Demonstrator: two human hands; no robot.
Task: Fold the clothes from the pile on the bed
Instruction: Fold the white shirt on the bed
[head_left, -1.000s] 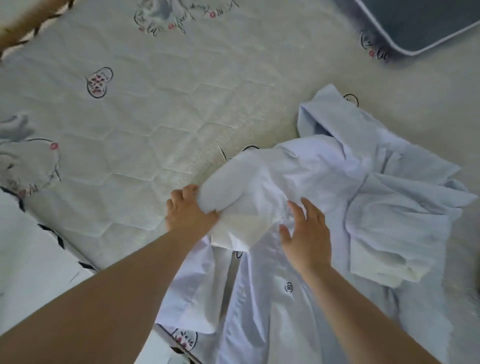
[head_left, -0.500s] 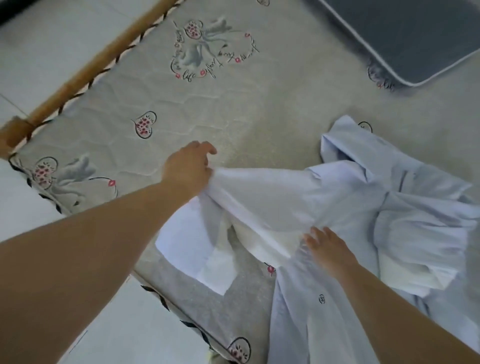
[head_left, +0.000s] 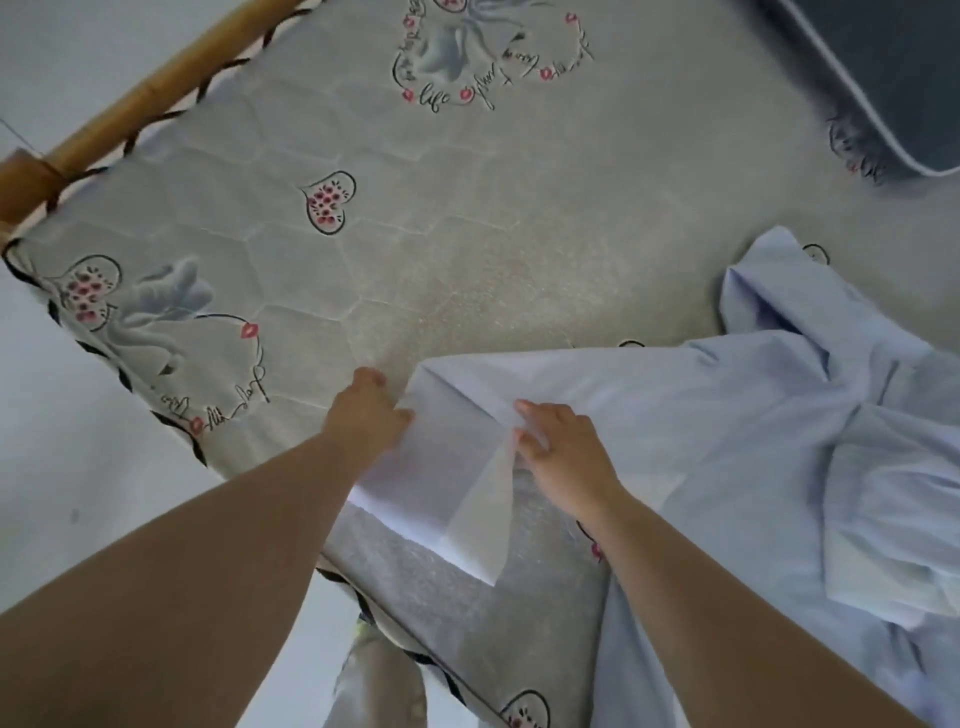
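Nearest to you, a pale grey fabric (head_left: 379, 670) hangs below the bed edge, soft and blurred, and you cannot tell what it is. Just above it your two bare forearms reach onto the mattress (head_left: 467, 270). Your left hand (head_left: 366, 415) grips the near-left edge of the pale blue shirt (head_left: 701, 431), fingers curled and the thumb pinching the cloth. Your right hand (head_left: 563, 449) rests on the shirt just beside it, fingers bent and close together, pressing into a crease. The shirt is thin, smooth woven cloth; the part between your hands is stretched into a flat, pointed panel whose corner hangs toward the bed edge. Its long axis runs left to right across the bed, from your hands to a rumpled, folded heap at the right. The mattress is quilted in hexagon stitching, printed with hearts and script. Further off, a wooden bed rail (head_left: 130, 114) borders the left, and a dark blue pad (head_left: 893, 78) with pale piping lies at far right.
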